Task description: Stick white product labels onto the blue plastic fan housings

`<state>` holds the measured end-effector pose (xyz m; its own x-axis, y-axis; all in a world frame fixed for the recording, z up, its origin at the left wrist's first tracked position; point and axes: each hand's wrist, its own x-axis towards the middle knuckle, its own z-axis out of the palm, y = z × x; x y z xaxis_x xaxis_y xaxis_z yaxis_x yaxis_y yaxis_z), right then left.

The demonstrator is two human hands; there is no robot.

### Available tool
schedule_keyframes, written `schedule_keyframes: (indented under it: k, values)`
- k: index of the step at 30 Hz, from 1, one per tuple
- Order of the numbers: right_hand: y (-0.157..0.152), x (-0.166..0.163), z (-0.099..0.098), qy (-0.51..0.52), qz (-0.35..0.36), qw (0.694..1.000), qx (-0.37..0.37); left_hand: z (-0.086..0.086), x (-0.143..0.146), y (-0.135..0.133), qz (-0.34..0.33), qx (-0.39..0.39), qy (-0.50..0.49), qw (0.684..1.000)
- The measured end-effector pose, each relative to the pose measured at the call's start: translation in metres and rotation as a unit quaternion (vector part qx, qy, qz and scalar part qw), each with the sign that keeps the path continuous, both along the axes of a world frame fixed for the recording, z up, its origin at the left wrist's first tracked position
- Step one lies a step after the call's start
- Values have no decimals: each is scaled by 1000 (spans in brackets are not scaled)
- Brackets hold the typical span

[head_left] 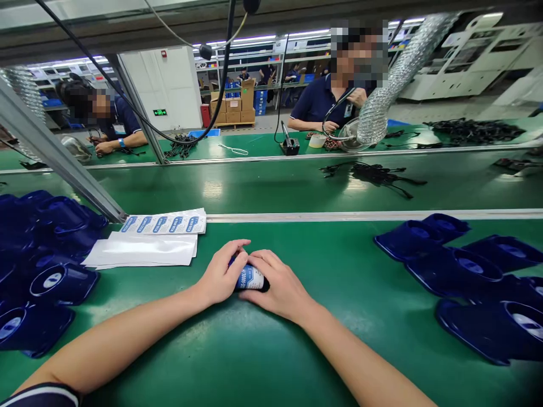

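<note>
While fingers of the left hand (221,277) and right hand (280,287) clasp a small labelled blue piece (251,278) against the near green table (339,316), apparently smoothing its sticker, label sheets (165,223) lie handy far-left and blue trays (456,268) flank both sides.

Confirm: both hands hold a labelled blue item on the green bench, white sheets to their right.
Wrong side: the head view shows the white sheets to their left. The left hand and right hand do hold the labelled blue item on the green bench.
</note>
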<state>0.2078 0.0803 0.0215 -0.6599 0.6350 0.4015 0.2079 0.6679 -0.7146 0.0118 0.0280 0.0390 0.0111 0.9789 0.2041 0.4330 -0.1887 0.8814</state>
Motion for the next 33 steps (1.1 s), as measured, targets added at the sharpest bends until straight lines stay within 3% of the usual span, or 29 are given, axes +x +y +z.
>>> schedule_keyframes:
  k: [3, 7, 11, 15, 20, 24, 27, 29, 33]
  values:
    - [-3, -6, 1, -8, -30, 1000, -4, -2, -2, 0, -15, -4, 13, 1000]
    - [1, -7, 4, 28, -13, 989, -142, -5, -3, -1, -28, 28, 27, 999]
    - [6, -8, 1, 81, -30, 960, -266, -5, -4, -2, -49, 39, 5, 998]
    - [8, -12, -1, 83, -59, 946, -307, -6, -4, -3, -57, 34, -26, 997]
    - [-1, -6, 9, 65, -66, 963, -252, -11, -6, -2, -69, 39, -62, 995]
    - [-17, -4, 11, -28, -12, 999, -32, -13, -7, -2, -65, 49, -65, 995]
    - [-30, -11, 5, -90, -46, 987, 129, -12, -7, -5, -61, 73, -49, 994]
    - [-36, -17, 3, -100, -79, 980, 154, -10, -6, -8, -67, 84, -41, 993]
    - [-38, -20, 8, -84, -89, 988, 99, -10, -4, -11, -73, 80, -50, 993]
